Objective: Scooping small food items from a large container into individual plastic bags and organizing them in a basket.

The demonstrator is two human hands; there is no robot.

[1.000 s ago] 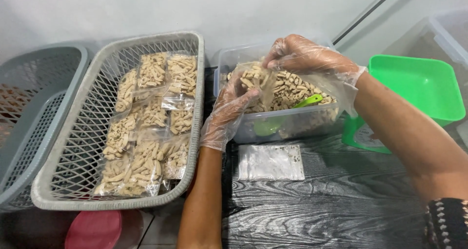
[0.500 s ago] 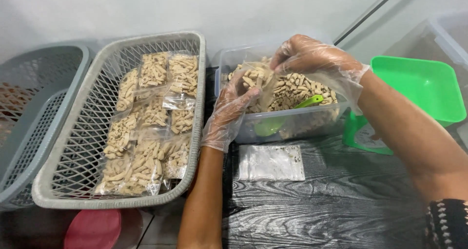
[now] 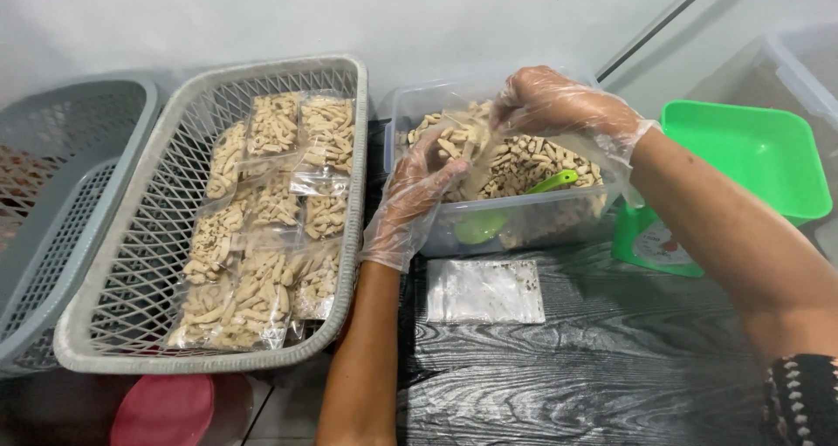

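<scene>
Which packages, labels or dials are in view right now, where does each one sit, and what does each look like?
Small clear bag: held by left hand and right hand over the clear tub, part-filled with beige snack sticks.
Filled bags: clear, rectangular, lying in rows in the grey mesh basket.
Empty bags: flat clear stack on the dark table.
Scale dial: white face on the green scale, partly hidden.

Basket [image 3: 131, 263] left of tub [image 3: 524, 219]; scale [image 3: 751, 149] right.

A green tray [image 3: 751, 149] sits beside a grey basket [image 3: 131, 263].
</scene>
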